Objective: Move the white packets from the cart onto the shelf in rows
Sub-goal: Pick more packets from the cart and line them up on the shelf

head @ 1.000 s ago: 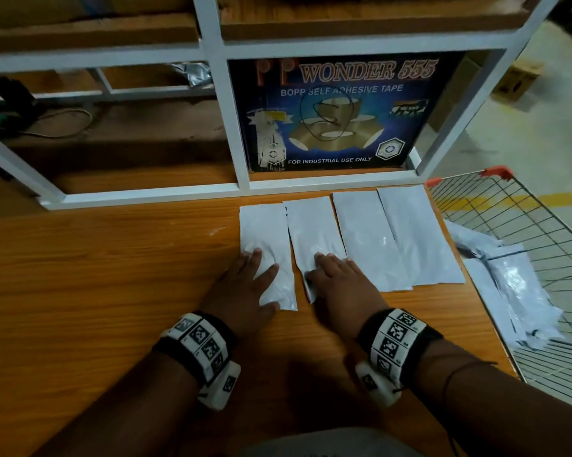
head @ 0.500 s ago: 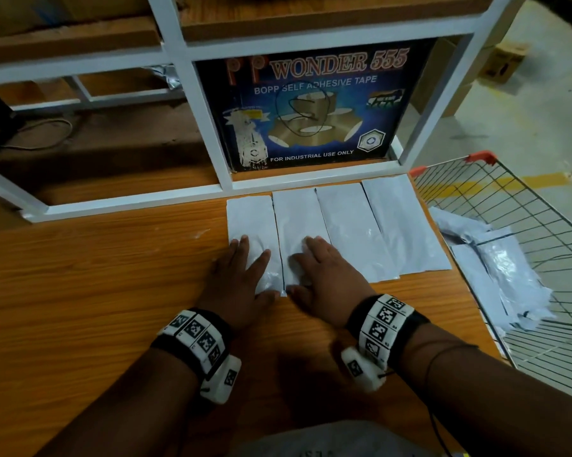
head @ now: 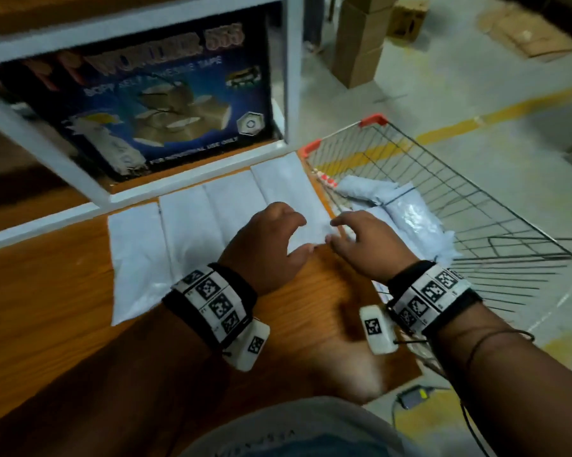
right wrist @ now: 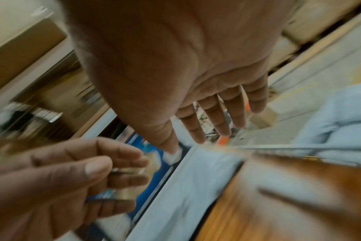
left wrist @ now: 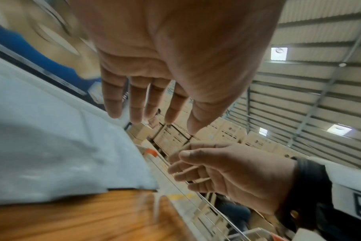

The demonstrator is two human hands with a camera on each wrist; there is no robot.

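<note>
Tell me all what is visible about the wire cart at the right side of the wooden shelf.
The wire cart is a metal basket of thin grey grid wires, with orange-red plastic caps on its two near top corners. It stands on the concrete floor, close against the right end of the wooden shelf. Inside lies a loose, crumpled heap of white packets. The right hand hovers above its near edge, open; whether it touches the cart cannot be told.
</note>
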